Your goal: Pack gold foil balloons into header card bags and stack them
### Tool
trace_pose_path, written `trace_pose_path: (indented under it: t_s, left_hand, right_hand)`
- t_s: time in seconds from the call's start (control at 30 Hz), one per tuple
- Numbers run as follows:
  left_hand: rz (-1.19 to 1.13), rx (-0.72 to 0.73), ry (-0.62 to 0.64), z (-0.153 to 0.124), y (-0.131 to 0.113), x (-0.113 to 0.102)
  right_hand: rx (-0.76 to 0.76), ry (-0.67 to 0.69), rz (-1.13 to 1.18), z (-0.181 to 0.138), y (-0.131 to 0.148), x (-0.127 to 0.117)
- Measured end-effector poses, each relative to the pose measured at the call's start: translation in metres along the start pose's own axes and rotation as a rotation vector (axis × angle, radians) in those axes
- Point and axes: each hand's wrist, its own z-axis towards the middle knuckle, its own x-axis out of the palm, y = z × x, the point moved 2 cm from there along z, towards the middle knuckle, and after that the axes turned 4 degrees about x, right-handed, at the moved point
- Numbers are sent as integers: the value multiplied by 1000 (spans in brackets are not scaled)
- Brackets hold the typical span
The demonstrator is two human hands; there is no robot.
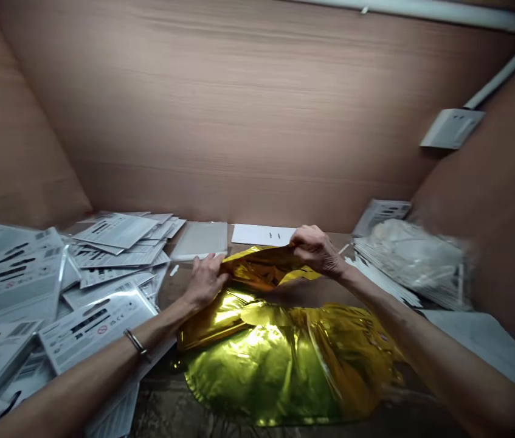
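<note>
A shiny gold foil balloon (257, 371), flat and creased, lies spread on the table in front of me. My left hand (206, 281) is closed on the left end of its raised far part. The upper right edge of that part is pinched in my right hand (315, 248), with the fingers curled. Between my hands the foil is stretched and lifted, folded over and darker inside. My fingertips are partly hidden behind the foil. Beyond the foil are a clear plastic sleeve (200, 240) and a white card (257, 234) with small black marks.
Printed packages (115, 231) lie in loose piles on the left. A bundle of white cards (382, 277) and a crumpled clear plastic bag (416, 243) are at the right. Cardboard-coloured walls (239, 121) enclose the table. A socket box (453, 129) hangs upper right.
</note>
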Motion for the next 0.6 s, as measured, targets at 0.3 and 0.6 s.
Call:
trace_pose_path:
  t_s: [0.3,0.6]
  left_hand:
    - [298,857,-343,-65,-47,-26]
    - [173,887,116,-110,-74,-19]
  right_hand:
    - [-319,-172,-218,-134,26,-33]
    - [-210,-71,-170,-219,31,-4]
